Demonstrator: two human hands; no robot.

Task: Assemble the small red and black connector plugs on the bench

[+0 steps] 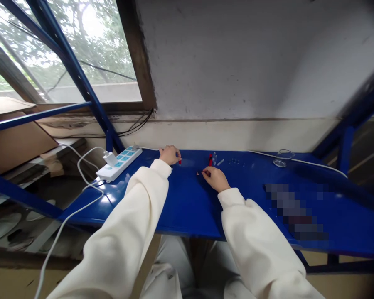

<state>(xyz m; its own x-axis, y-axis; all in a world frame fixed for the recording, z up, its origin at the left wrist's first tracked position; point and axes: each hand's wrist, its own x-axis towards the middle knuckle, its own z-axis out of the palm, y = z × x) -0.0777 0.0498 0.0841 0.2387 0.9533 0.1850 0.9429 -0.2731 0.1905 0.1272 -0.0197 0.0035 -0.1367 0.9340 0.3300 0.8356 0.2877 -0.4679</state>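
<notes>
My left hand (171,154) is at the back of the blue table, its fingers curled and closed at a small red piece (180,162) that shows below the fingertips. To the right, my right hand (216,177) is low over the tabletop with thumb and forefinger pinched together; what they hold is too small to make out. A tiny copper-coloured bit (197,173) shows just left of those fingertips. Behind my right hand stands a red and black tube-like piece (210,160), with a clear plastic tube (214,158) beside it and another clear piece (220,162) lying tilted.
Several tiny clear pieces (234,161) lie farther right on the blue table (190,207). A clear round container (279,162) stands near the wall by a white cable (318,164). A white power strip (120,163) with a plugged-in adapter lies at left. A pixelated object (294,211) is at right.
</notes>
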